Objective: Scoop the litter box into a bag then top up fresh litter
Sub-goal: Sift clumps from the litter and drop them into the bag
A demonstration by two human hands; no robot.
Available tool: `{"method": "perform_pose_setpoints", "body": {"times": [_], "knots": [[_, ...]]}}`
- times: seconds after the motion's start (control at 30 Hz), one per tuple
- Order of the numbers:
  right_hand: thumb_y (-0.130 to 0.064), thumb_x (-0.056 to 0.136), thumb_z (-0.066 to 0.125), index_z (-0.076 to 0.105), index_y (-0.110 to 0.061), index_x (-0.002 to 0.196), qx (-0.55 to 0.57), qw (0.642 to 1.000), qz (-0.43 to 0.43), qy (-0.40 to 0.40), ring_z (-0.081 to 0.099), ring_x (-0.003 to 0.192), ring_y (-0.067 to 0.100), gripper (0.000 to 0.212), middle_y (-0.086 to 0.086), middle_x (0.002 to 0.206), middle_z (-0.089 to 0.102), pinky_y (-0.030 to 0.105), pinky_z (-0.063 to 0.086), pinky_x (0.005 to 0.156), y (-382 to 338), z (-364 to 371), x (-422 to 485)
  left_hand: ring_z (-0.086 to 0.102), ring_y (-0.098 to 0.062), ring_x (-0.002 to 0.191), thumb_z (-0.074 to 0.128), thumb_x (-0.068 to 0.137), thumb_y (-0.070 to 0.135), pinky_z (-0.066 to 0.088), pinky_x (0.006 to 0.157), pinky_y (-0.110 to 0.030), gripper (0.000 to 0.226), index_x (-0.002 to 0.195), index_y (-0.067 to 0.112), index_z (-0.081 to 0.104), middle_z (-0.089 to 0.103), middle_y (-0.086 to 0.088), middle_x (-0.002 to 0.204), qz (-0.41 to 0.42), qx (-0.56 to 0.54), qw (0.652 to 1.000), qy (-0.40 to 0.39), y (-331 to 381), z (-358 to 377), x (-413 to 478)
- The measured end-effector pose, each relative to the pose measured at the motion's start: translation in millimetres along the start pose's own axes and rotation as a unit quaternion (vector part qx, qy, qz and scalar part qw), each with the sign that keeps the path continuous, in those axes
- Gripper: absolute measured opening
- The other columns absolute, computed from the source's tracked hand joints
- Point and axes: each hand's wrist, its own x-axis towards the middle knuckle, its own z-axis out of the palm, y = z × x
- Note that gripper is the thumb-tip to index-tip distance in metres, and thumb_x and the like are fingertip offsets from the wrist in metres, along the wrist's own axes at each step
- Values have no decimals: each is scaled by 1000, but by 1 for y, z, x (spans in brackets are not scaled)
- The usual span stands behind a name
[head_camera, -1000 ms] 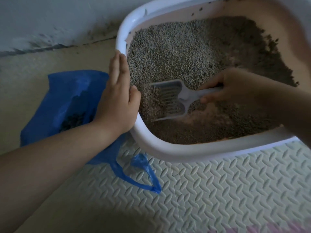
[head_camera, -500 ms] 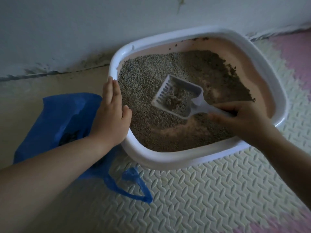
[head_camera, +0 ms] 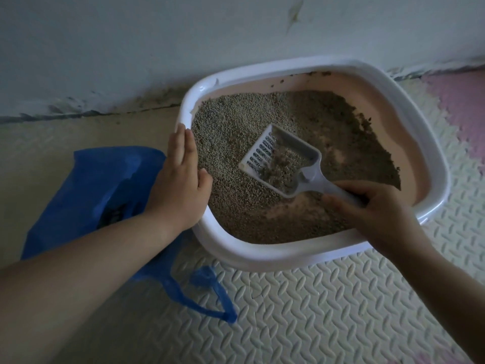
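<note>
Floor mat (head_camera: 328,311) could catch clumps (head_camera: 282,168) if the right hand (head_camera: 372,214) gripping the scoop (head_camera: 309,177) tilts. Left hand (head_camera: 178,185), flat, steadies the litter box (head_camera: 262,256).

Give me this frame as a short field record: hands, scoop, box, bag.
box: white, by wall, front on mat
litter: covers most of box floor; bare patches at right and front
scoop: inside box, some litter in it
left hand: flat, fingers straight, rests on box's left rim
right hand: grips scoop handle
bag: blue, on floor left of box, beside left arm
</note>
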Motion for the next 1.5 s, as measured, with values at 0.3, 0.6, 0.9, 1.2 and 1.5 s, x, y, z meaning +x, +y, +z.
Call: {"method": "perform_pose_setpoints", "body": {"times": [0.3, 0.6, 0.9, 1.2, 1.5], "knots": [[-42, 85, 64, 69, -36, 90, -72, 997, 31, 29, 57, 65, 1, 9, -15, 66, 63, 27, 44, 55, 15, -12, -5, -5, -26, 147, 37, 97, 27, 16, 118, -45, 70, 152, 7, -1, -15, -7, 160, -11, 84, 996, -29, 1, -3, 2], [-46, 95, 39, 55, -22, 100, -295, 949, 104, 28, 54, 59, 10, 29, -9, 70, 54, 30, 44, 53, 25, -32, 0, -1, -28, 147, 52, 93, 29, 5, 118, -47, 67, 149, 6, 24, 9, -13, 160, 90, 146, 985, 9, 16, 9, 29], [-27, 100, 34, 49, -10, 106, -346, 917, 200, -18, 52, 66, 23, 24, 3, 79, 53, 32, 40, 58, 29, -47, 26, 58, -12, 101, 61, 89, 21, 47, 78, -26, 27, 116, 19, 63, 60, 7, 111, 329, 44, 941, -74, 44, 20, 22], [-12, 94, 45, 57, -7, 105, -463, 842, 247, -125, 56, 77, 22, 17, 0, 70, 44, 34, 54, 73, 24, -45, 73, 60, -15, 87, 56, 88, 25, 49, 63, -26, 16, 98, 19, 66, 61, 6, 95, 330, 20, 942, -63, 38, 27, 22], [-11, 94, 46, 59, -5, 108, -445, 871, 191, -78, 61, 85, 24, 20, 5, 91, 58, 36, 54, 74, 20, -26, 129, 59, -24, 85, 46, 88, 23, 48, 71, -38, 28, 100, 9, 68, 64, -4, 93, 258, 68, 963, 25, 27, 15, 41]]}}
